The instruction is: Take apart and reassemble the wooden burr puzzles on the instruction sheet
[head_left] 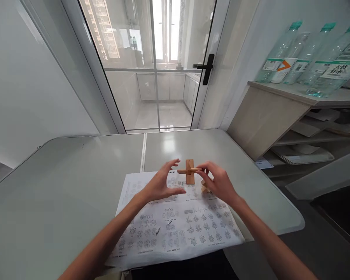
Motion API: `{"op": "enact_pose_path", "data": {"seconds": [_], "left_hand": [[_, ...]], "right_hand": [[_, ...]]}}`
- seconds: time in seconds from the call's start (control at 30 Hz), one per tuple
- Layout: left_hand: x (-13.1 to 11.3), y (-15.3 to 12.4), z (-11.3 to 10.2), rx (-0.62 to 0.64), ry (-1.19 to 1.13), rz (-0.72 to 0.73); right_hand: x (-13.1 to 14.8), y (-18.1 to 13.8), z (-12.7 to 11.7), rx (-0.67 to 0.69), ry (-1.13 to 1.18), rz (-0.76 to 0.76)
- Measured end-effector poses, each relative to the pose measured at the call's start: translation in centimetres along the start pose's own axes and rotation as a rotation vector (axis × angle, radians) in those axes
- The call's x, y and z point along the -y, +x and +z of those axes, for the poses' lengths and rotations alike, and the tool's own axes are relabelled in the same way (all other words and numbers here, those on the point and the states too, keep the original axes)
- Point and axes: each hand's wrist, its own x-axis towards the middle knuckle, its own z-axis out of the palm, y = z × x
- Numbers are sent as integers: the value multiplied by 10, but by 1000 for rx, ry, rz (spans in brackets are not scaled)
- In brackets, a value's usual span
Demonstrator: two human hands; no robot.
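Between my hands is a small cross-shaped wooden puzzle, a flat upright piece with a thin bar across it. My right hand pinches the right end of the bar. My left hand is open to the left of the puzzle, thumb and fingers spread apart around its left end without visibly closing on it. Some lighter wooden pieces lie on the sheet below my right hand, partly hidden by it. Under both hands lies a large printed paper sheet with rows of small line diagrams.
The grey-green table has a seam left of the sheet. Beyond its far edge stands a glass door with a black handle. At right, a wooden shelf unit carries several clear plastic bottles.
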Motion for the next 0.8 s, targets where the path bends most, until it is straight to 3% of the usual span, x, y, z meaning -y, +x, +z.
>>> {"op": "enact_pose_path", "data": {"seconds": [0.17, 0.5, 0.8], "left_hand": [[8, -1, 4, -20, -107, 40], [17, -20, -4, -97, -145, -19], [36, -51, -23, -136, -21, -97]], "right_hand": [[16, -7, 26, 22, 84, -6], [20, -11, 58, -1, 71, -41], [6, 5, 103, 210, 47, -167]]}}
